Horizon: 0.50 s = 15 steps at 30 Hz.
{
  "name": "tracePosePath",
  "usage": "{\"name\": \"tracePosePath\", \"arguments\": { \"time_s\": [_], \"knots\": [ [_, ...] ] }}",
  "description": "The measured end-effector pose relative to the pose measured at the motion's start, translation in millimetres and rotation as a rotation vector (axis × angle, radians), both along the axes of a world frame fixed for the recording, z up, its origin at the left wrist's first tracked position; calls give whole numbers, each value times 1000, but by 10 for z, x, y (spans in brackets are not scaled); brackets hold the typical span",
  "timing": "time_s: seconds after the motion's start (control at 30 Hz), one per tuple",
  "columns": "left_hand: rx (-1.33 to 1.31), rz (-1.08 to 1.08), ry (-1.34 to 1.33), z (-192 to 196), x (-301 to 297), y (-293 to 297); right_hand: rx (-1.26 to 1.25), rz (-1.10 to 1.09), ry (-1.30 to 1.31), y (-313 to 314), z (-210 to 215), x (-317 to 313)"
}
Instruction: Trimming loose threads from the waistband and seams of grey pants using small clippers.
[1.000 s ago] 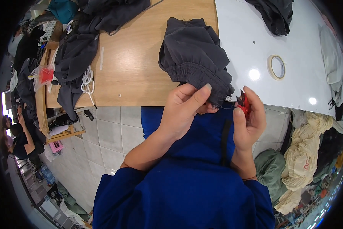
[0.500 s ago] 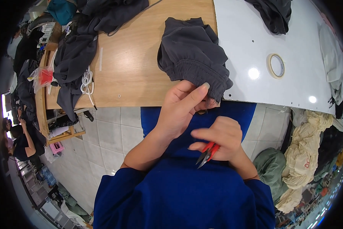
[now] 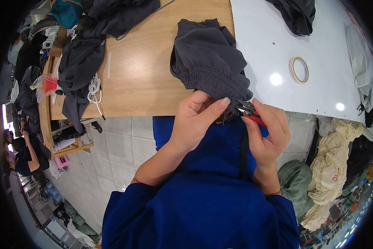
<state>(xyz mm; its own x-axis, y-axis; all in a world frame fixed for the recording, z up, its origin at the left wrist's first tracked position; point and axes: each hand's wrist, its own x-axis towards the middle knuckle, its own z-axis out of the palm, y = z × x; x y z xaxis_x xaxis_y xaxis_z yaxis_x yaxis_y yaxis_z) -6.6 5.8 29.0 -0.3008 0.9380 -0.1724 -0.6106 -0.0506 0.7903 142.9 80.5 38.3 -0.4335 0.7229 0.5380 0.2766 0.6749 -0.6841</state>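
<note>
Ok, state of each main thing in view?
Dark grey gathered fabric piece: bunched
Red-handled metal snips: held, blades at the fabric's edge; opening unclear
Left grip: pinching the fabric
Right grip: closed on the snips
Cream ring-shaped tape roll: lying flat on the white tabletop
White cord: loosely looped

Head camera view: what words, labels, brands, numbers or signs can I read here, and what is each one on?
Cream cloth bundle: a small red mark, too blurred to read with certainty.
Tape roll: faint print seems to be on the inner core, too small to read.
Dark grey garment and red-handled snips: no lettering visible.
I can quote no text from this view.
</note>
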Motion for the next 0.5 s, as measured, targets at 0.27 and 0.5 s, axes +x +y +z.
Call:
{"name": "tracePosePath", "arguments": {
  "time_s": [0.27,0.5],
  "knots": [
    [13,33,54,20,23,14,72,-20,-38,13,30,27],
    [19,33,44,36,19,13,65,-20,-50,19,51,47]
  ]
}}
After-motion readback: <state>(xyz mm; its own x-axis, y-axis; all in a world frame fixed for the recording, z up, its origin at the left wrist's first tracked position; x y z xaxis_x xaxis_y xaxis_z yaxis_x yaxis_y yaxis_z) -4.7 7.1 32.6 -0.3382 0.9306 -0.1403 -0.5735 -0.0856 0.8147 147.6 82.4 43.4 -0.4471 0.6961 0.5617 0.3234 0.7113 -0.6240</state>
